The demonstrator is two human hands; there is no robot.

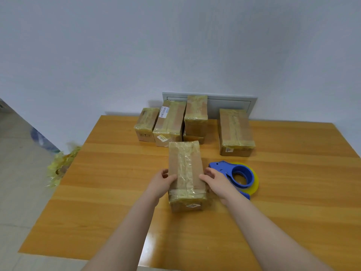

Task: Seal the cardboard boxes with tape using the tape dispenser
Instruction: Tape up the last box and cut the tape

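Brown cardboard box (184, 169), taped lengthwise with crinkled yellowish tape and banded across its near end, lies on the wooden table (109, 192) a little nearer than the middle. Both hands grasp it at its near end. The left hand (163, 182) has its thumb on the top face and its fingers curled down the left side. The right hand (214, 180) mirrors it on the right side.

Just right of this box, partly behind the right hand, a blue tape dispenser (221, 166) lies flat on the table, loaded with a yellowish tape roll (255, 182); neither hand touches it.

At the far edge stand more taped boxes. A small box (146, 124) is at the left, with a labelled box (170, 122) touching it. Next comes a narrow box (196, 112) stacked on a lower box (193, 138). A long box (235, 132) sits apart to the right.

Behind them a grey panel (234, 100) is set in the wall. On the floor left of the table lies a heap of crumpled tape (60, 167).
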